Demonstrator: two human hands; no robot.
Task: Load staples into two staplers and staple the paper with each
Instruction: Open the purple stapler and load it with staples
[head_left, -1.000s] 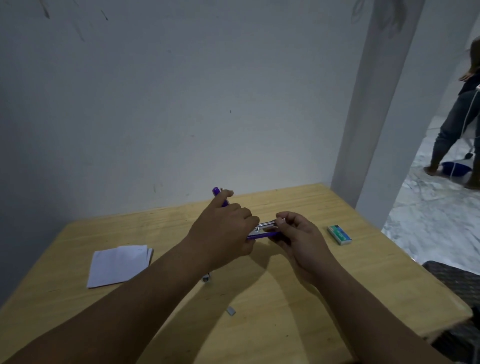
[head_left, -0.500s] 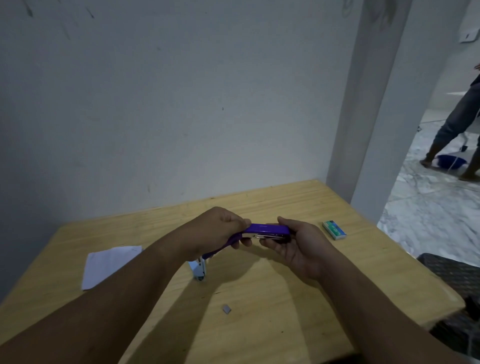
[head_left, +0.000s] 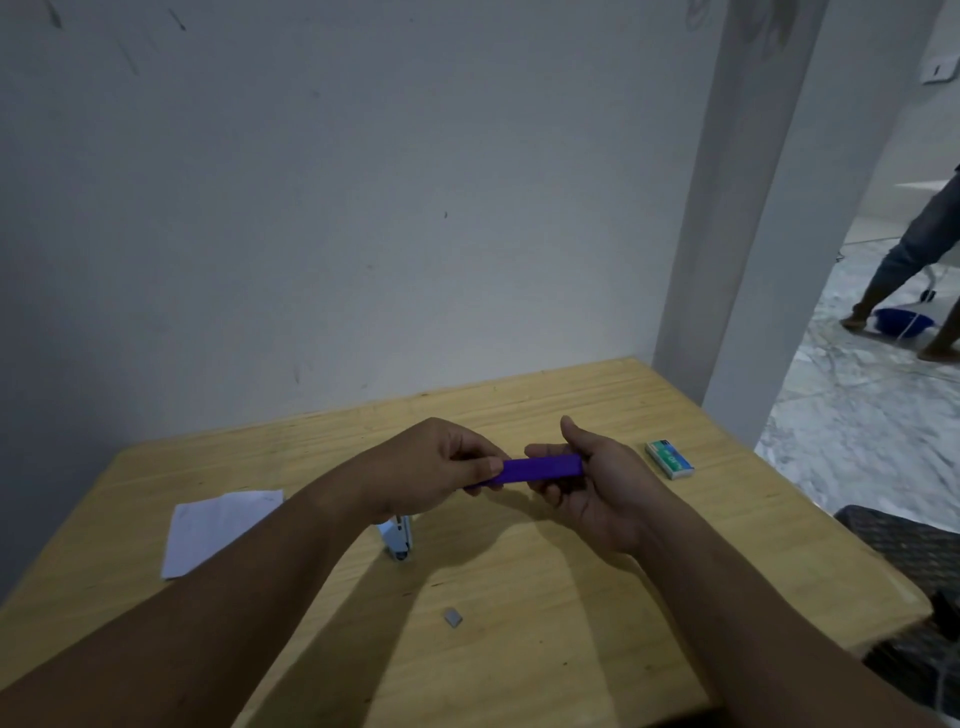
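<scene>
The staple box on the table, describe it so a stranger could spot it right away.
Start at the wooden table and go to its far right side, beyond the right hand. The staple box lies flat there alone, small and rectangular, the only green-and-white thing on the table.

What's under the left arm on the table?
A pale blue stapler lies on the table, its front end showing; the left hand covers its back end. The paper beside it slips partly under the arm too. Anything else there is hidden.
</scene>
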